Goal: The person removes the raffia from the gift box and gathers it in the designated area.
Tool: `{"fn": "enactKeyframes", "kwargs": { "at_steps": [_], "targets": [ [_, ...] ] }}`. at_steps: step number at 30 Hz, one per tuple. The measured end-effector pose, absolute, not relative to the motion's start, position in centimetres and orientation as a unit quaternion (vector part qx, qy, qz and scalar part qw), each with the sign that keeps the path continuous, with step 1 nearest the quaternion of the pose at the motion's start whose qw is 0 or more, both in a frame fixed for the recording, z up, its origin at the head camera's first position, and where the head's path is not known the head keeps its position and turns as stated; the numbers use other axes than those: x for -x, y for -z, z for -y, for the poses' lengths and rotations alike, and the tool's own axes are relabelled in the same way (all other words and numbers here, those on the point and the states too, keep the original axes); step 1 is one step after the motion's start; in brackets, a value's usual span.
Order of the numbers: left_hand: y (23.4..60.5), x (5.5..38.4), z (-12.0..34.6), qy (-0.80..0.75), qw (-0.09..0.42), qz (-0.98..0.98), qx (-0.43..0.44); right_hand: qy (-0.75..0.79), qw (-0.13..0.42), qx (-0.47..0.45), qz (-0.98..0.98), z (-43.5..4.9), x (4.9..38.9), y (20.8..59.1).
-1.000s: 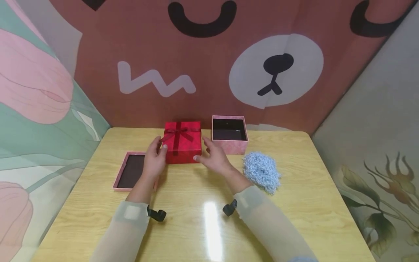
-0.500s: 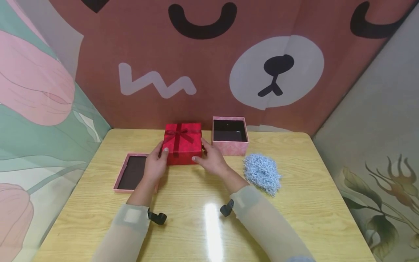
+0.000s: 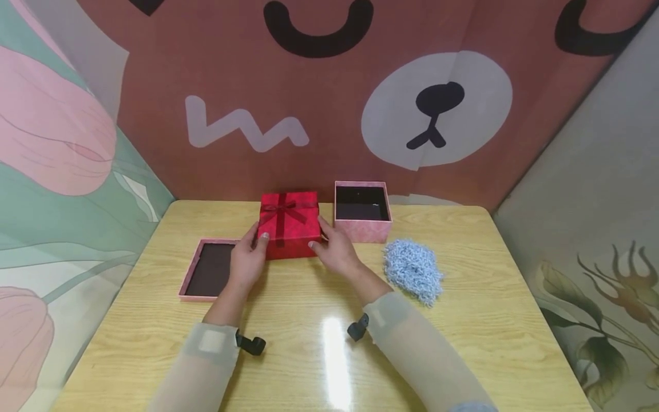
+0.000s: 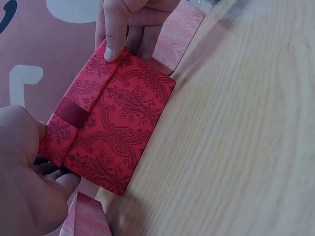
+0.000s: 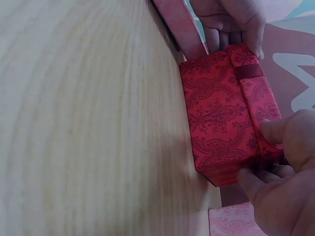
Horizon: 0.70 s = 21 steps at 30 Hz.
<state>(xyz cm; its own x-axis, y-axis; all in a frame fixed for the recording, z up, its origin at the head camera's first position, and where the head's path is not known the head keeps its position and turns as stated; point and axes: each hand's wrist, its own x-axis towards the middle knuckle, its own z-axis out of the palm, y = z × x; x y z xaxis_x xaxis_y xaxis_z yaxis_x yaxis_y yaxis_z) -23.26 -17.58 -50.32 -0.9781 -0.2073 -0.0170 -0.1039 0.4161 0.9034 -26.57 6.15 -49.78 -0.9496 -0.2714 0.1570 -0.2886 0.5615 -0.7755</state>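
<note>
A red patterned gift box [image 3: 290,224] with a dark red ribbon bow on its lid is held between both hands at the back of the table. My left hand [image 3: 248,257] grips its left side, thumb on the near left corner and fingers along the side. At the right side, my right hand [image 3: 337,249] holds it with the thumb at the front corner and the fingers behind. In the left wrist view the red box [image 4: 115,120] shows its patterned front face and the lid's edge. The right wrist view shows the fingers partly hidden beside the box [image 5: 216,113].
An open pink box [image 3: 362,231] with a dark inside stands just right of the red one. Its pink-rimmed lid [image 3: 198,269] lies inside-up at the left, partly behind the left hand. A pile of light blue shredded filler [image 3: 413,271] lies at the right. The patterned wall rises behind the table.
Both hands have closed in from slightly apart and now grip the red gift box's sides. The box has shifted slightly to the right. The other things stay in place.
</note>
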Motion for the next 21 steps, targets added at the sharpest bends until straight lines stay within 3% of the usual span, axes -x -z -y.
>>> {"fn": "enactKeyframes", "kwargs": {
  "at_steps": [12, 21],
  "targets": [
    [50.8, 22.2, 17.1, 0.527, 0.058, 0.843, -0.084, -0.5, 0.005, -0.136, 0.855, -6.6, 25.1, 50.3],
    [50.6, 20.9, 16.9, 0.535, 0.052, 0.839, -0.091, -0.46, 0.021, -0.141, 0.876, -7.1, 23.8, 50.2]
  ]
}}
